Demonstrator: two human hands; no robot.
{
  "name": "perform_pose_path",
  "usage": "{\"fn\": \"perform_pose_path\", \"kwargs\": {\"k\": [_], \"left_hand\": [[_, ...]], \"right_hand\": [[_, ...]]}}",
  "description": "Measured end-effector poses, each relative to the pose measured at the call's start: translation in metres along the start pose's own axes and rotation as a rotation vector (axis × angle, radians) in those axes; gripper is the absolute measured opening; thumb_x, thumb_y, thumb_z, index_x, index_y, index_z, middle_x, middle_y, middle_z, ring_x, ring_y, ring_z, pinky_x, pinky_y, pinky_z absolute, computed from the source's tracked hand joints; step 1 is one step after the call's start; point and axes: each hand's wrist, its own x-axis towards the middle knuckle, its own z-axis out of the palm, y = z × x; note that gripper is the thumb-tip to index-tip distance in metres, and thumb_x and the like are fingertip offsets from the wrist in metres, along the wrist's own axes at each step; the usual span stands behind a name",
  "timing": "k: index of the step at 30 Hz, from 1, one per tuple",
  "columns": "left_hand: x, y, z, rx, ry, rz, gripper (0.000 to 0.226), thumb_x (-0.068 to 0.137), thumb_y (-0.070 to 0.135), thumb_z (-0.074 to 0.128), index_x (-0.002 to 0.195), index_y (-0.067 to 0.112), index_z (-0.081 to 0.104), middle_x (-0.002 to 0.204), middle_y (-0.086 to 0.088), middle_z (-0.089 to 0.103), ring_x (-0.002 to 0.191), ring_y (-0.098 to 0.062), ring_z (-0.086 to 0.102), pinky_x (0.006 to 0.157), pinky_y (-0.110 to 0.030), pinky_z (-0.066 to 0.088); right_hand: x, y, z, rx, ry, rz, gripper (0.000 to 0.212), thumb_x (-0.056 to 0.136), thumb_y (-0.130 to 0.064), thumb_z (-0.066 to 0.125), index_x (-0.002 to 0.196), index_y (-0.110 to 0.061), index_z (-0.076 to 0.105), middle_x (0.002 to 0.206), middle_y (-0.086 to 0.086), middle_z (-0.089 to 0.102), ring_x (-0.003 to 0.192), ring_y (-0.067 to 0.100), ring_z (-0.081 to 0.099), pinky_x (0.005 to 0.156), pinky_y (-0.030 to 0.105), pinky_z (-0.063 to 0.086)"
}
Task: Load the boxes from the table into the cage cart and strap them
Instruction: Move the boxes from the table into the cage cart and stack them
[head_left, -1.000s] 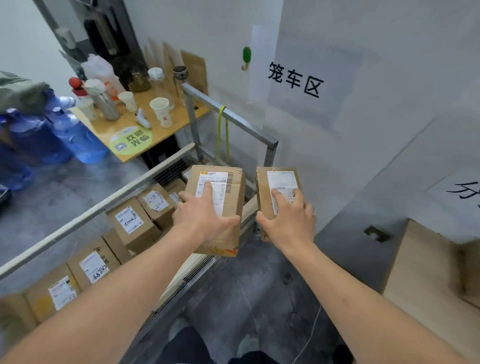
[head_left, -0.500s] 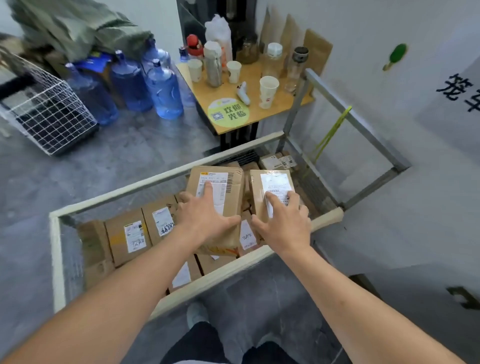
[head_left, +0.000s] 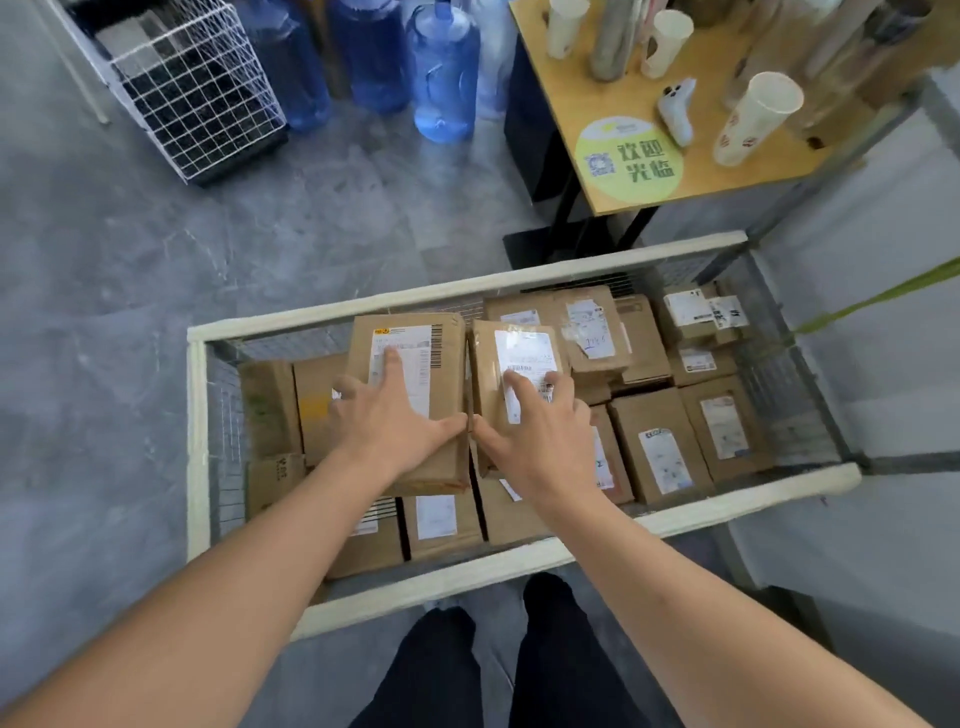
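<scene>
Left hand (head_left: 387, 415) grips big box (head_left: 410, 395) from above, fingers spread, thumb down its right side. Right hand (head_left: 535, 431) likewise holds small box (head_left: 514, 384). Both boxes are over the cart (head_left: 197, 431), above the stacked boxes (head_left: 670, 447); whether they rest on those is unclear. Undersides hidden. Labels unreadable. Green strap (head_left: 878, 299) cut off at right.

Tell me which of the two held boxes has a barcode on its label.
The left hand's box: black barcode stripes run down its label's right edge. The right hand's box shows only a glossy white label.
</scene>
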Motion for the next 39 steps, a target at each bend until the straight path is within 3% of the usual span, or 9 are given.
{"fn": "perform_pose_path", "kwargs": {"k": [8, 12, 16, 22, 26, 32, 34, 36, 39], "left_hand": [[0.088, -0.053, 0.056, -0.049, 0.011, -0.194, 0.129, 0.057, 0.102, 0.055, 0.161, 0.05, -0.002, 0.151, -0.025, 0.03, 0.129, -0.049, 0.047, 0.1, -0.052, 0.048], [0.134, -0.064, 0.088, -0.023, 0.032, -0.213, 0.129, 0.055, 0.103, 0.055, 0.159, 0.053, -0.003, 0.157, -0.026, 0.023, 0.134, -0.05, 0.042, 0.106, -0.056, 0.046], [0.171, -0.062, 0.115, -0.062, 0.047, -0.228, 0.127, 0.054, 0.104, 0.053, 0.158, 0.055, -0.002, 0.152, -0.024, 0.028, 0.129, -0.048, 0.046, 0.103, -0.053, 0.046], [0.2, -0.051, 0.148, -0.092, 0.077, -0.202, 0.125, 0.052, 0.106, 0.048, 0.155, 0.059, -0.005, 0.155, -0.023, 0.026, 0.131, -0.049, 0.043, 0.105, -0.057, 0.045], [0.203, -0.039, 0.157, -0.082, 0.119, -0.159, 0.122, 0.059, 0.103, 0.048, 0.157, 0.056, -0.008, 0.16, -0.026, 0.017, 0.135, -0.05, 0.038, 0.111, -0.057, 0.04], [0.207, -0.036, 0.172, -0.027, 0.184, -0.018, 0.098, 0.087, 0.086, 0.042, 0.163, 0.043, -0.001, 0.168, -0.014, -0.023, 0.148, -0.052, 0.021, 0.115, -0.061, 0.032], [0.207, -0.043, 0.174, -0.008, 0.225, 0.071, 0.088, 0.094, 0.077, 0.043, 0.165, 0.039, 0.008, 0.169, -0.006, -0.025, 0.155, -0.047, 0.009, 0.116, -0.06, 0.033], [0.205, -0.048, 0.179, 0.026, 0.219, 0.18, 0.076, 0.1, 0.069, 0.04, 0.165, 0.041, 0.012, 0.172, 0.0, -0.019, 0.159, -0.036, -0.008, 0.118, -0.057, 0.033], [0.204, -0.051, 0.188, 0.016, 0.167, 0.276, 0.065, 0.106, 0.062, 0.033, 0.163, 0.047, 0.006, 0.173, 0.002, -0.018, 0.159, -0.029, -0.018, 0.127, -0.06, 0.014]], "right_hand": [[0.083, -0.013, 0.119, 0.201, -0.163, -0.039, 0.071, 0.087, -0.072, 0.059, 0.151, -0.045, 0.042, 0.158, 0.002, 0.03, 0.138, 0.033, 0.037, 0.109, 0.049, 0.044], [0.129, -0.007, 0.17, 0.22, -0.147, -0.037, 0.07, 0.088, -0.068, 0.061, 0.151, -0.044, 0.044, 0.16, 0.005, 0.031, 0.14, 0.034, 0.037, 0.115, 0.05, 0.037], [0.169, 0.002, 0.209, 0.198, -0.131, -0.024, 0.065, 0.088, -0.065, 0.061, 0.148, -0.045, 0.046, 0.159, 0.005, 0.034, 0.138, 0.035, 0.04, 0.115, 0.049, 0.034], [0.201, 0.026, 0.244, 0.198, -0.134, -0.019, 0.065, 0.091, -0.063, 0.06, 0.151, -0.046, 0.043, 0.162, 0.004, 0.029, 0.137, 0.04, 0.038, 0.114, 0.05, 0.036], [0.21, 0.035, 0.255, 0.104, -0.13, -0.013, 0.067, 0.093, -0.063, 0.057, 0.154, -0.045, 0.036, 0.166, 0.005, 0.019, 0.138, 0.042, 0.035, 0.113, 0.052, 0.035], [0.222, 0.047, 0.264, -0.042, -0.165, -0.084, 0.064, 0.102, -0.059, 0.047, 0.159, -0.041, 0.025, 0.171, 0.011, 0.0, 0.15, 0.041, 0.012, 0.119, 0.055, 0.021], [0.227, 0.05, 0.269, -0.107, -0.18, -0.151, 0.06, 0.107, -0.052, 0.039, 0.161, -0.035, 0.022, 0.171, 0.015, -0.005, 0.155, 0.039, 0.0, 0.125, 0.053, 0.013], [0.231, 0.053, 0.271, -0.157, -0.206, -0.196, 0.062, 0.108, -0.036, 0.043, 0.163, -0.027, 0.017, 0.171, 0.019, -0.007, 0.158, 0.039, -0.005, 0.128, 0.049, 0.005], [0.232, 0.055, 0.265, -0.169, -0.292, -0.2, 0.085, 0.098, -0.015, 0.059, 0.164, -0.025, 0.006, 0.171, 0.016, -0.013, 0.158, 0.037, -0.001, 0.125, 0.047, 0.022]]}}
